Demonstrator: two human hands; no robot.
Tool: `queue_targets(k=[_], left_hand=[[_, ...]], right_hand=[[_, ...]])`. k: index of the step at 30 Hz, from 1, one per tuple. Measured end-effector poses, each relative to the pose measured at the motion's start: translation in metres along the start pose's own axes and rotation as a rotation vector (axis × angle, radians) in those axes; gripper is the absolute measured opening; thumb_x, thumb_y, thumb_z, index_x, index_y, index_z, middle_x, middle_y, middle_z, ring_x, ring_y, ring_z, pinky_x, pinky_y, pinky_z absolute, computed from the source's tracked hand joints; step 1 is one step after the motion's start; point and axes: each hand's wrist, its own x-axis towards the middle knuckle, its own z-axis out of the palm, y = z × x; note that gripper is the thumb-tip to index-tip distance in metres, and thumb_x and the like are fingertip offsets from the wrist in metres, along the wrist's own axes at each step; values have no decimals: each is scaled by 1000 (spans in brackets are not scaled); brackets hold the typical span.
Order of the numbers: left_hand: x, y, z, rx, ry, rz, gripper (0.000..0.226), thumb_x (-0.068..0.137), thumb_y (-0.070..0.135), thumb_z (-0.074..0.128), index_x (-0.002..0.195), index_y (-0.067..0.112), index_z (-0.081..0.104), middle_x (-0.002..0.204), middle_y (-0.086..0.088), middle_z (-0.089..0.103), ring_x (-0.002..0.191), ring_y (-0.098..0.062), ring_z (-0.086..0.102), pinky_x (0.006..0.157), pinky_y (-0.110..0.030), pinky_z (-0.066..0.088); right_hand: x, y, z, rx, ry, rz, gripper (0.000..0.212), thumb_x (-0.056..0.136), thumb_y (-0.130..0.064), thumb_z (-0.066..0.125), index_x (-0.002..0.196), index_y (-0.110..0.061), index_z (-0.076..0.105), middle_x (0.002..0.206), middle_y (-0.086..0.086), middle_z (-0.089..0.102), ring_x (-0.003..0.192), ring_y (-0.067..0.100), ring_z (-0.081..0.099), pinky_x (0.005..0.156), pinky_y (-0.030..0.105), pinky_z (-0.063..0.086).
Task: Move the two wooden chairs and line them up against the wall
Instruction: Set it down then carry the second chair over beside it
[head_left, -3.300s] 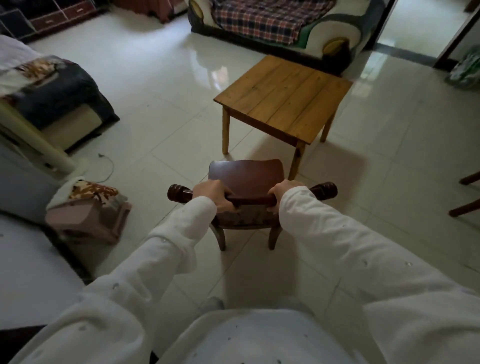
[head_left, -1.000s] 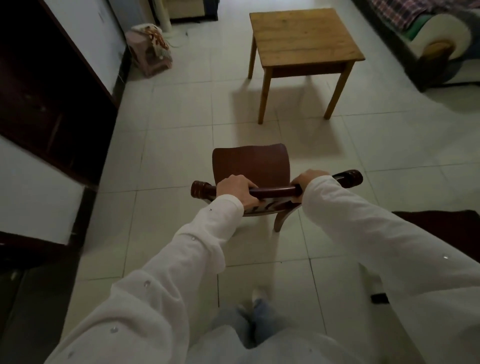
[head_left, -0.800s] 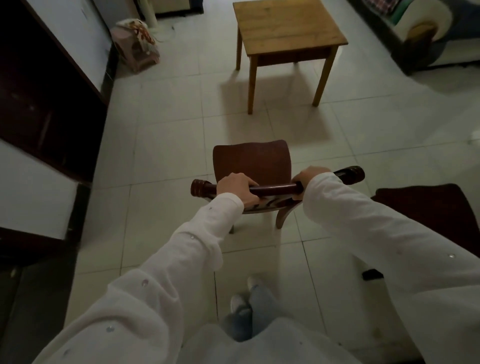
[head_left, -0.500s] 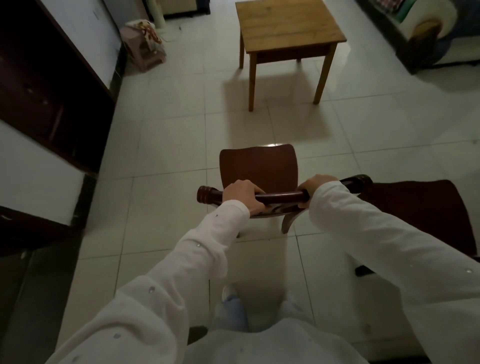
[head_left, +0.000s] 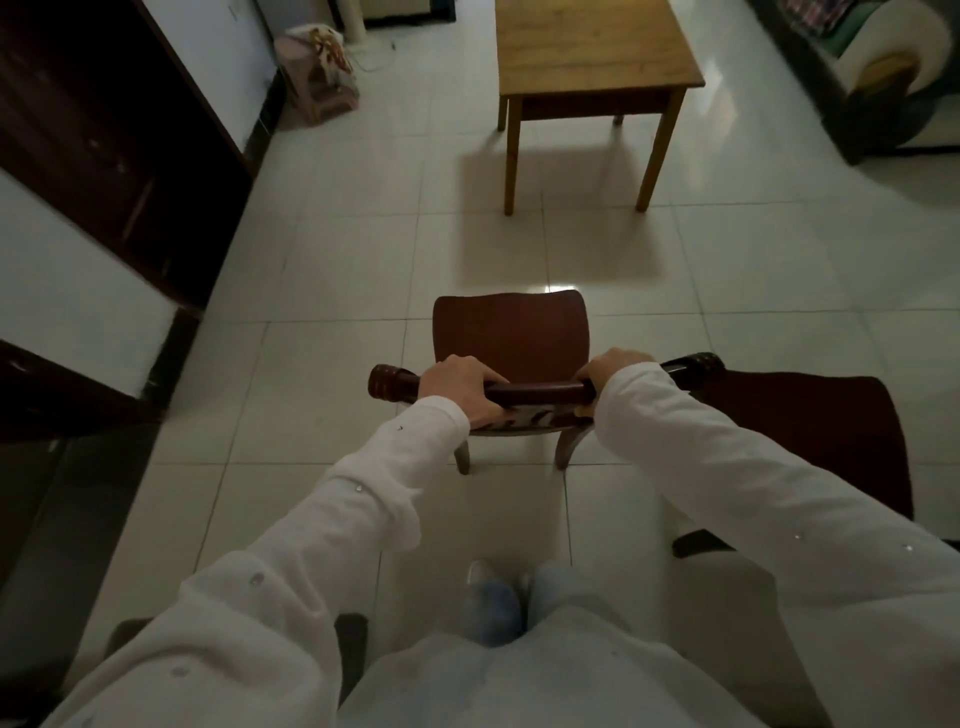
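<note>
A dark wooden chair (head_left: 511, 330) stands in front of me on the tiled floor, its seat pointing away from me. My left hand (head_left: 460, 387) and my right hand (head_left: 613, 364) both grip its top back rail. A second dark wooden chair (head_left: 810, 431) stands close by on the right, its seat partly hidden behind my right sleeve. The right end of the held chair's rail sits just at that second chair's edge. My feet show below, behind the held chair.
A light wooden table (head_left: 587, 47) stands ahead. A dark wooden door and white wall (head_left: 78, 291) run along the left. A small pink stool with a cloth (head_left: 322, 67) sits by that wall. A sofa arm (head_left: 893, 73) is at the far right.
I have turned around with the chair in both hands, away from the table. The second chair has come into view on the right and now sits right beside the held one.
</note>
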Motion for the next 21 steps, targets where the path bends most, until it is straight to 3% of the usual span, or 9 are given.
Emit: queue_targets(k=[3,10,21], left_hand=[[-16,21,9,4,-16,10,43,69,56,75,111,45,70,89,19,72,78,-6,61,69,-20,47],[-59,76,47,-42,-5,-14,47,68,57,76,113,42,70,94,18,73,78,-3,57,72,-20,44],[-139,131,83,17,-98,66,46,74,55,73,118,42,67,99,15,73,88,-7,63,80,-24,49]], right_hand=[[-20,14,11,9,-8,-2,28,78,-43,69,105,-36,69,72,-7,57,70,18,59,65,30,46],[-80,54,46,2,-24,-26,28,79,-41,68,107,-37,68,85,-4,63,76,20,60,73,31,54],[-177,72,108,42,-6,-6,25,80,-43,64,103,-36,69,82,-6,66,80,20,66,72,32,53]])
